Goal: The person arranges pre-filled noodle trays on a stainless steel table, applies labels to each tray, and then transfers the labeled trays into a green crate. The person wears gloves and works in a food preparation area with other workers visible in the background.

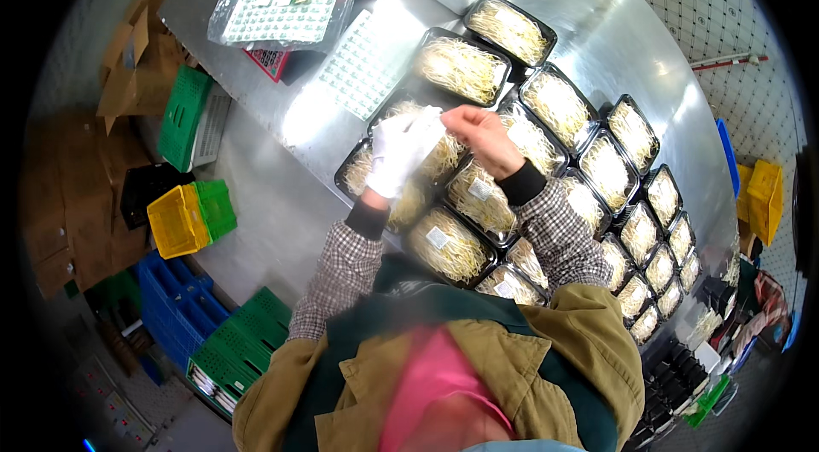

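Wearing a white glove, my left hand (403, 148) hovers over the trays of bean sprouts, its fingertips meeting those of my bare right hand (483, 138). Whether anything small is pinched between them cannot be told. Below and around both hands, black plastic trays of bean sprouts (451, 244) under clear film stand in rows on the steel table (256, 103). Some of the nearer trays bear a small white label (481, 189). A sheet of printed stickers (358, 65) lies beyond my left hand. Farther off is a clear plastic bag (285, 1) with more sticker sheets.
A red perforated item (269, 64) lies partly under the bag. Left of the table are cardboard boxes (144, 62), green crates (183, 116), a yellow crate (176, 222) and blue crates (173, 302). Stacked black trays (672, 375) stand at the lower right.
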{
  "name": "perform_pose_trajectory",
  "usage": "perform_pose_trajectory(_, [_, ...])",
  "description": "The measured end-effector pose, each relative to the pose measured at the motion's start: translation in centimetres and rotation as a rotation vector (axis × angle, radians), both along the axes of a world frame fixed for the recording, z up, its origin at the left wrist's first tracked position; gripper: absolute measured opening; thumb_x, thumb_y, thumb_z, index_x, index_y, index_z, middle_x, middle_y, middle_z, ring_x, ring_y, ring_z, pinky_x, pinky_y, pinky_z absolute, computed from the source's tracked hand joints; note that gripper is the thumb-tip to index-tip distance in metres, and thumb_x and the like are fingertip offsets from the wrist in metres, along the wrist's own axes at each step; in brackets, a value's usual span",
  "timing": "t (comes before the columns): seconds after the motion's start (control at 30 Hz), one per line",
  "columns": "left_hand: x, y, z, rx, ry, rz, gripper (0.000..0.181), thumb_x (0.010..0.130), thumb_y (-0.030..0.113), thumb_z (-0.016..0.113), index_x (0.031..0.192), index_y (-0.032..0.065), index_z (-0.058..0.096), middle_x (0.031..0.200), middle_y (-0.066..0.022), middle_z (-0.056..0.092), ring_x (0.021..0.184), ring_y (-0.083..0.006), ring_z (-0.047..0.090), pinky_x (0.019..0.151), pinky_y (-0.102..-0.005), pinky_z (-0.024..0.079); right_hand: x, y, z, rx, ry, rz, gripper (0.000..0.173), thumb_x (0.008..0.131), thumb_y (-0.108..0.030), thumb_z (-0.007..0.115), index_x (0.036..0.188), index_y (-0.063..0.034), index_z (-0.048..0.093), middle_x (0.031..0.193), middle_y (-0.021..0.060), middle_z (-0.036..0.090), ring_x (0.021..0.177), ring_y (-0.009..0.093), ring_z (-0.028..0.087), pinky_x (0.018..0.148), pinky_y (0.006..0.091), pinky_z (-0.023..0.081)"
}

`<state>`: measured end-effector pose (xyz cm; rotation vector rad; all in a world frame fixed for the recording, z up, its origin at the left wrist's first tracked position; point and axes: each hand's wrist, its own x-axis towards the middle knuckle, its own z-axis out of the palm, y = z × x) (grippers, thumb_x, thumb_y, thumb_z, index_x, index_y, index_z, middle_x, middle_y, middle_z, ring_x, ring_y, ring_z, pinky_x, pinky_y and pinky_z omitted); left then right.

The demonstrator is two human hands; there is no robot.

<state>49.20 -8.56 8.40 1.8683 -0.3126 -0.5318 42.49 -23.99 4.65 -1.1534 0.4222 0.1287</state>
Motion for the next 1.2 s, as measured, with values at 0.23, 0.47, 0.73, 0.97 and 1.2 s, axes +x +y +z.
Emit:
perform_pose_trajectory(0.23, [-0.9,3.2,-0.1,-0.333,0.460,0.012,0.016,0.087,0.010,0.061,0.097,-0.0023,0.065,0.090,-0.0022,0.064,0.083,-0.0057,0.058,0.075,-0.0189,0.048,9.8,-5.1,-6.6,-1.221,0.063,-0.329,0.029,0.080,-0.038,0.062,0.083,-0.0099,0.068,0.086,0.0107,0.065,0.087,0.029,0.058,0.076,0.0404,0.042])
perform_pose_trajectory(0.47, [-0.9,7.5,0.6,-0.234,0.306,-0.030,0.015,0.088,0.008,0.059,0.100,0.0004,0.064,0.092,-0.0017,0.065,0.083,-0.0052,0.058,0.076,-0.0192,0.046,11.3,-4.1,-8.4,-1.549,0.091,-0.379,0.046,0.072,-0.039,0.071,0.106,-0.0116,0.056,0.100,0.0082,0.057,0.097,0.027,0.051,0.082,0.0439,0.035])
perform_pose_trajectory(0.73, [-1.9,8.0,-3.1,0.033,0.063,0.084,0.016,0.088,0.013,0.061,0.077,0.0013,0.063,0.066,0.0060,0.054,0.061,-0.0024,0.046,0.055,-0.0205,0.039,-0.3,6.4,-0.3,-0.003,0.057,0.241,0.022,0.088,-0.030,0.061,0.083,-0.0085,0.064,0.075,-0.0002,0.059,0.068,0.007,0.050,0.070,0.0167,0.039])
perform_pose_trajectory(0.97, [-2.1,12.1,-2.6,0.069,0.297,-0.259,0.022,0.085,0.020,0.065,0.097,0.0022,0.068,0.078,0.0024,0.064,0.071,-0.0026,0.054,0.063,-0.0194,0.044,-1.7,7.4,-5.5,-0.700,0.124,-0.304,0.022,0.083,-0.026,0.065,0.082,-0.0036,0.067,0.075,0.0058,0.067,0.064,0.012,0.060,0.060,0.0260,0.046])
perform_pose_trajectory(1.2, [-0.9,18.9,0.9,-0.261,0.391,-0.287,0.022,0.090,0.010,0.057,0.109,0.0006,0.063,0.098,-0.0025,0.064,0.084,-0.0039,0.057,0.074,-0.0188,0.047,3.9,12.3,-8.0,-1.620,0.319,-0.438,0.038,0.073,-0.043,0.067,0.097,-0.0133,0.059,0.095,0.0071,0.057,0.095,0.026,0.052,0.082,0.0436,0.035])
